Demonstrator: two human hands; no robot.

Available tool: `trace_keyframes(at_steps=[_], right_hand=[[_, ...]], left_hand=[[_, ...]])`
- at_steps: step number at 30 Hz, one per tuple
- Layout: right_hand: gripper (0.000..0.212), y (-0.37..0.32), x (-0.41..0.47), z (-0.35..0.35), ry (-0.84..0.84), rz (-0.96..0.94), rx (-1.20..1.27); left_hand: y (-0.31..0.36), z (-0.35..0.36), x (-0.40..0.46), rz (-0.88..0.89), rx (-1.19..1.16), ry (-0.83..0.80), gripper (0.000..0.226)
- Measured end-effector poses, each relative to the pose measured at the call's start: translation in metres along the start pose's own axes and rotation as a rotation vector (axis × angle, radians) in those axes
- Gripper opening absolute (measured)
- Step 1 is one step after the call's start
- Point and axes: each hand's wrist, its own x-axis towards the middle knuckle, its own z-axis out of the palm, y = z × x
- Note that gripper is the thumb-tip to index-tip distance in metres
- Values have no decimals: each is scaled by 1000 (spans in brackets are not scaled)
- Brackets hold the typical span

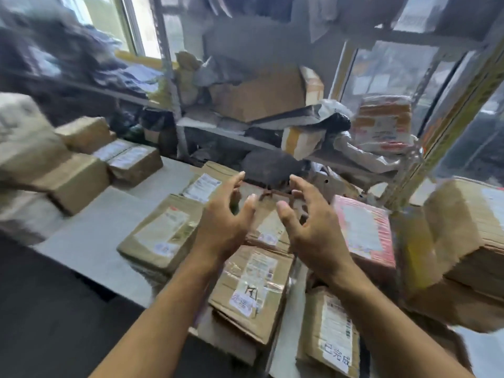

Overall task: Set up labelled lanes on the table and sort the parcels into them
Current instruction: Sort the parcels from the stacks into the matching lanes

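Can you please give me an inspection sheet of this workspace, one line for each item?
Surface: pale table, mostly covered.
Job's things: brown parcels with labels, one pink parcel; lane labels not seen.
Clutter: carton stack at right.
Grippers: left hand and right hand open, empty, above the parcels.
Cables: nothing seen.
Surroundings: shelves full of boxes and bags, windows behind.

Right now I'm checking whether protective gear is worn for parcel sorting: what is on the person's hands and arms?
Nothing that shows. The left hand and right hand are bare, without gloves, and no rings can be made out. Both forearms are uncovered to the frame's edge: no sleeves, watch or wristband.
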Motion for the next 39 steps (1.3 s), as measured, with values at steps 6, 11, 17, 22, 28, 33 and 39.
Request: trace_keyframes(at_steps=[6,11,17,22,28,33,39], right_hand=[[62,-46,30,98,-101,-49,69],[57,-70,61,167,-157,-89,97],[56,-87,110,253,-181,-95,132],[54,-91,160,325,-194,-29,184],[56,-106,197,394,-280,-4,173],[54,-120,216,431,-353,-11,165],[54,-125,244,469,-387,38,144]], left_hand=[[-46,-90,19,-71,15,103,54],[-84,-143,39,-118,77,166,44],[-134,-204,82,-161,141,196,42],[-181,-250,136,-212,164,193,41],[-224,-301,173,-262,190,217,37],[-248,-335,194,-290,147,228,34],[-288,-363,225,-294,108,187,32]])
